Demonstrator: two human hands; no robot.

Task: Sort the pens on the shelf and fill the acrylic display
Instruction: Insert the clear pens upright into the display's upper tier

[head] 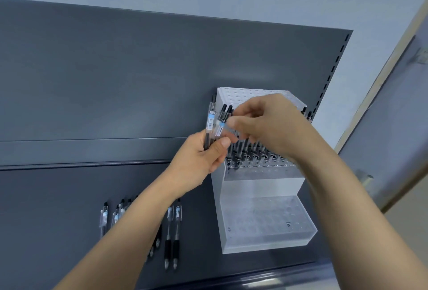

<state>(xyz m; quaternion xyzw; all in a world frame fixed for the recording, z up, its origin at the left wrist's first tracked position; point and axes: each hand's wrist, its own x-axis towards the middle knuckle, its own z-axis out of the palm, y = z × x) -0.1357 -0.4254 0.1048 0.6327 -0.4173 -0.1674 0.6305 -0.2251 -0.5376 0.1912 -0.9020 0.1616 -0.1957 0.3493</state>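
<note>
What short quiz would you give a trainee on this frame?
1. True or false: the loose pens on the shelf lie to the left of the display.
2. The left hand grips: A one pen, B several pens, C nothing.
3. Fill in: the display's lowest step holds ___ pens.
Key: 1 true; 2 B; 3 no.
</note>
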